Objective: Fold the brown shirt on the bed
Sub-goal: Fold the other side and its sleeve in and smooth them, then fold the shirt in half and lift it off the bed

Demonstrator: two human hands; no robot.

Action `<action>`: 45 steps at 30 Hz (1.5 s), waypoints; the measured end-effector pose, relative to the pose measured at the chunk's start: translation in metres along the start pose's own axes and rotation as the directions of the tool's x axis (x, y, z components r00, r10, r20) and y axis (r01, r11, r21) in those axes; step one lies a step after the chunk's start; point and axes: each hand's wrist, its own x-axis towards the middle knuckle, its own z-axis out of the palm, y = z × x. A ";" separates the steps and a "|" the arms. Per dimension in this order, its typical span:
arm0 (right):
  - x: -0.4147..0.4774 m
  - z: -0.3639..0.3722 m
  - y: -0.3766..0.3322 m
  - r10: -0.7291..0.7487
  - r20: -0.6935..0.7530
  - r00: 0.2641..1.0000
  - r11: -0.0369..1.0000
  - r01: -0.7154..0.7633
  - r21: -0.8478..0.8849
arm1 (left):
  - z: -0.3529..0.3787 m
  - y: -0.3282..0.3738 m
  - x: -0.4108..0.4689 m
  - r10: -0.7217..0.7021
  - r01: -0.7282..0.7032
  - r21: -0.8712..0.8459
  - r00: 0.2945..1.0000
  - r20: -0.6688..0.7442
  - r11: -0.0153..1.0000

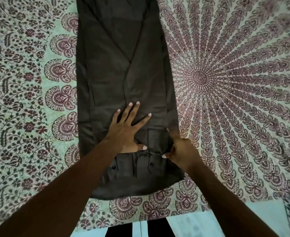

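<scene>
Forearms (55,194) forward, left hand (125,132) flat on brown shirt (106,74)

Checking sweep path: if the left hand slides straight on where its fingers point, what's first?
The left hand lies flat on the brown shirt, fingers aimed up its length. First comes a folded flap edge just ahead, then only more shirt, it seems.

The shirt (106,74) lies lengthwise on the bedspread (226,82), running from near to far, its sides folded in over its middle. The left hand (125,132) rests flat on it towards the near end. Just right of that, the right hand (180,149) pinches the shirt's right edge, with bedspread showing on both sides.
</scene>
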 end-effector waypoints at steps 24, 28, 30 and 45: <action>0.017 -0.037 0.059 -0.633 0.349 0.691 0.390 0.674 -0.628 | 0.023 -0.101 -0.161 0.110 -0.109 0.089 0.994 -0.008 0.990; 0.014 -0.012 0.056 -0.762 0.190 0.619 0.389 0.673 -0.629 | 0.023 -0.091 -0.153 0.186 -0.166 0.155 0.974 -0.131 0.974; 0.013 -0.001 0.050 -0.775 0.162 0.611 0.415 0.685 -0.598 | 0.024 -0.086 -0.152 0.186 -0.159 0.155 0.967 -0.175 0.975; 0.072 -0.071 -0.039 -0.143 -0.202 0.969 0.748 0.239 0.619 | -0.066 -0.110 -0.058 -0.570 0.044 -0.993 0.821 -0.028 0.112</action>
